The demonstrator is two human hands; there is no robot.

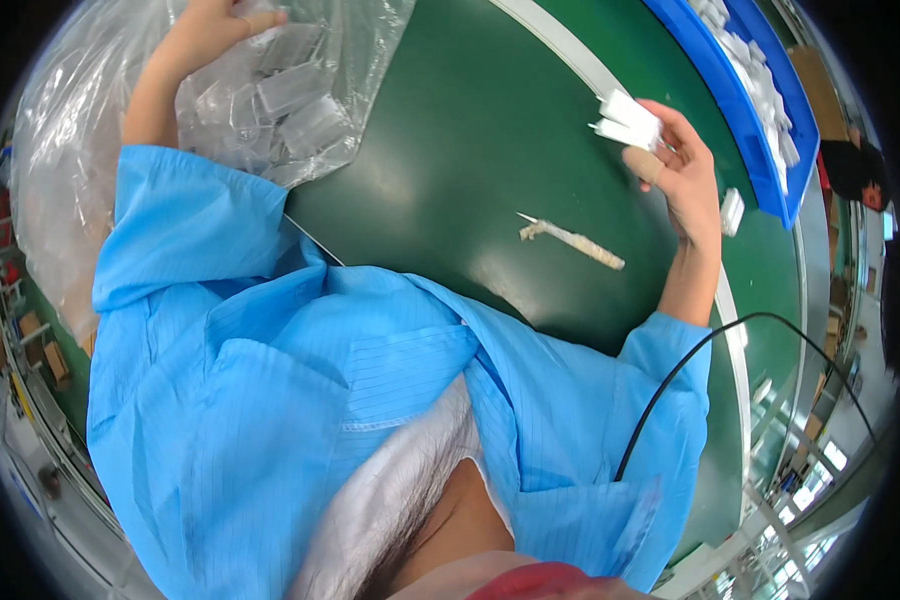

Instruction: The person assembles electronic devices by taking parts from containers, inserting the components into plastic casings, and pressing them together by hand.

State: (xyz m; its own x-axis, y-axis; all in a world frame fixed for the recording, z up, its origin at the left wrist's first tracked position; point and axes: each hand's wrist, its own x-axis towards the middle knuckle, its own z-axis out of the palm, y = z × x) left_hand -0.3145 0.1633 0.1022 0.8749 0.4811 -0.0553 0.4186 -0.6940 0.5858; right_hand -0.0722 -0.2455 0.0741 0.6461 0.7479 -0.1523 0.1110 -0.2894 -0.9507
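Over a large clear plastic bag [70, 130] at the far left is my left hand [213, 32], a beige wrap on one finger. Its fingers run partly past the top edge, so whether it grips anything is hidden. Next to it, inside the bag, lie several clear box-shaped plastic pieces [295, 90]. On the right, my right hand [685, 165] is closed on white rectangular plastic pieces [630, 120] with thin prongs pointing left, held above the green table. A beige wrap covers its thumb.
A thin pointed tool with a wrapped handle [575, 243] lies on the green table [450, 130]. A blue bin [705, 60] of white pieces stands at the upper right, with one white piece [732, 212] beside it. A black cable [670, 375] arches near my right sleeve.
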